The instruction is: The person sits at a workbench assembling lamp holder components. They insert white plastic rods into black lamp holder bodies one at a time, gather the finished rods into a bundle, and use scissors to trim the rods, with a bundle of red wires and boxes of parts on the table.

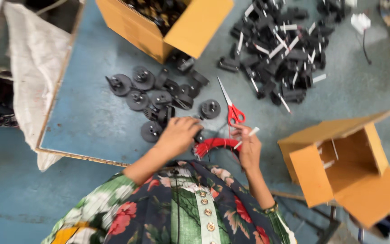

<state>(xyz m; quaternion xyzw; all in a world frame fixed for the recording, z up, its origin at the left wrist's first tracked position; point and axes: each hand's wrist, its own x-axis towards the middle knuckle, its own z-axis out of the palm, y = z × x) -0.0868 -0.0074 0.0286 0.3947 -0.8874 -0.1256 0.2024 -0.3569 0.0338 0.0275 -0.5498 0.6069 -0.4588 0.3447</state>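
Fingers of your left hand (177,134) curled over a black round part (198,135) at the near edge of the blue tabletop (86,113), beside more black discs (137,100). Your right hand (249,147) pinched a thin white strip (248,137) above a red wire bundle (213,144), with red-handled scissors (232,108) lying just beyond.

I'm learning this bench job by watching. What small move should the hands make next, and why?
Probably draw the left hand back with the black round part it rests on, toward the right hand. That hand already pinches a small white piece above the red wire bundle, so the two pieces look ready to meet.
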